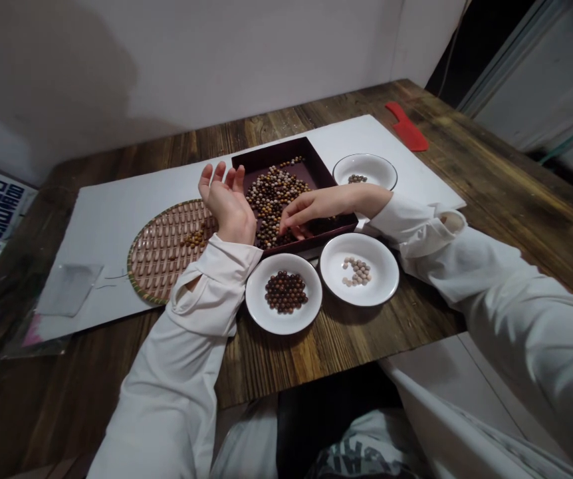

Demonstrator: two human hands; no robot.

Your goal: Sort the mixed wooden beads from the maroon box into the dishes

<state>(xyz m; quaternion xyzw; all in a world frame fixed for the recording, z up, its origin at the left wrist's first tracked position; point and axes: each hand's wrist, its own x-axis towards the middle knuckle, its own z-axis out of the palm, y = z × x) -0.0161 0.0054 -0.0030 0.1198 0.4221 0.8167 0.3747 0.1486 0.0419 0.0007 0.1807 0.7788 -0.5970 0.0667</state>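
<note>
The right hand (302, 214) is bending down over the maroon tray (291, 156), its fingers (289, 216) drawn narrow with the thumb close beside them, and their tips are pressing in among the mixed beads (272, 203) heaped in the tray. Whether those fingertips are pinching a bead is hidden, so I cannot tell. The left hand (227, 203) is lying palm up just beside the tray's near left corner, above the edge of a round woven tray (159, 256), with its fingers (219, 174) spread moderately wide and curling slightly upward. Nothing is showing in that palm, and the fingers are gripping nothing visible. A small scatter of brown beads (195, 238) is lying on the woven tray, close under the left wrist. Three white plates are sitting around the maroon tray: the front plate (256, 299) is holding dark brown beads (286, 291), the plate to its right (382, 273) is holding pale beads (357, 271), and the far plate (377, 169) is holding a few mottled beads (357, 178). The front two are resting on the wooden table (346, 332), while the trays and far plate are sitting on a white board (396, 143). A red scraper (407, 126) is lying beyond it.
</note>
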